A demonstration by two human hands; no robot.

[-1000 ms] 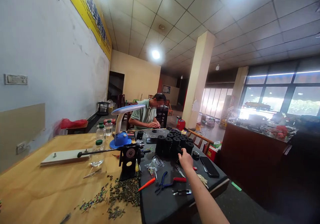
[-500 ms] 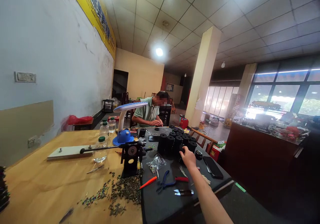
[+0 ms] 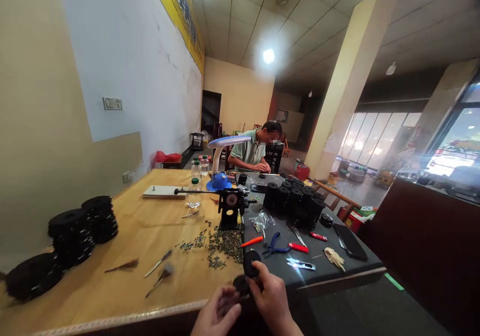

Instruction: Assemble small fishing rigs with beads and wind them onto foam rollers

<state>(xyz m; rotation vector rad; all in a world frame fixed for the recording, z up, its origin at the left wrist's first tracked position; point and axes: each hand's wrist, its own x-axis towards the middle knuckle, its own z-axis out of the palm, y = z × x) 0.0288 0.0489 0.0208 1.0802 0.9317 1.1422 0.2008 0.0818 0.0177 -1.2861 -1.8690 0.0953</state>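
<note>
My right hand [image 3: 273, 292] is closed on a black round spool [image 3: 251, 262] at the near edge of the table. A second black disc [image 3: 241, 285] sits just below it, between my two hands; whether it is joined to the first is unclear. My left hand [image 3: 218, 312] is at that disc's left side, fingers loosely curled and thumb apart, slightly blurred. I cannot see a firm grip there. Beyond my hands lie a heap of small metal pieces [image 3: 227, 243], an orange-red pointed tool [image 3: 252, 241] and blue-handled pliers [image 3: 274, 245].
A black winding device [image 3: 229, 208] and blue lamp [image 3: 219, 180] stand mid-table. Black spools are grouped at right [image 3: 296, 198] and stacked at left [image 3: 71, 233]. Feather-like brushes [image 3: 161, 278], snips [image 3: 301, 264] and a phone [image 3: 350, 242] lie around. A person [image 3: 249, 153] sits opposite.
My right hand has come from the spool group to the near table edge with a black spool. My left hand has entered the view. The view has turned left.
</note>
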